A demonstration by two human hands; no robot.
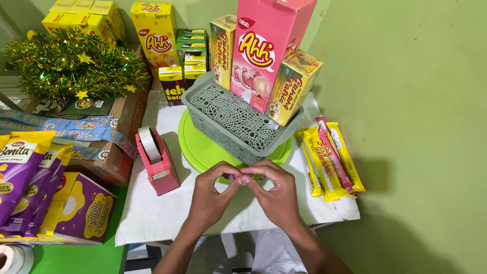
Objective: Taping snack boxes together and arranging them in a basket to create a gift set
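While looking down from head height: two bare hands brought together over the near side of a white table (152, 213). Left hand (210, 195) and right hand (276, 195) curled inward, thumbs and forefingers meeting tip to tip. Fingers (234, 177) pinched close, as if working something very small; impossible to tell whether any scrap is actually gripped between them.

Just beyond the fingertips, the front rim of a lime-green round tray (200, 147). Standing on that tray, a grey lattice basket (228, 122), loaded upright with a tall pink snack box (264, 50) and a yellow carton (294, 86) leaning at its right corner. Left of the tray, close to the left hand, a pink tape dispenser (157, 160) with a white roll. Right of the tray, flat on the table, a row of long yellow and pink wafer packets (329, 157). Far left, purple snack bags (23, 177) and gold-green tinsel (76, 63).

Judged from the pose: fine fingertip work at hand, close to the basket front. Judged likewise: only a short forward reach needed to touch tray or basket, with care not to tip the tall boxes.
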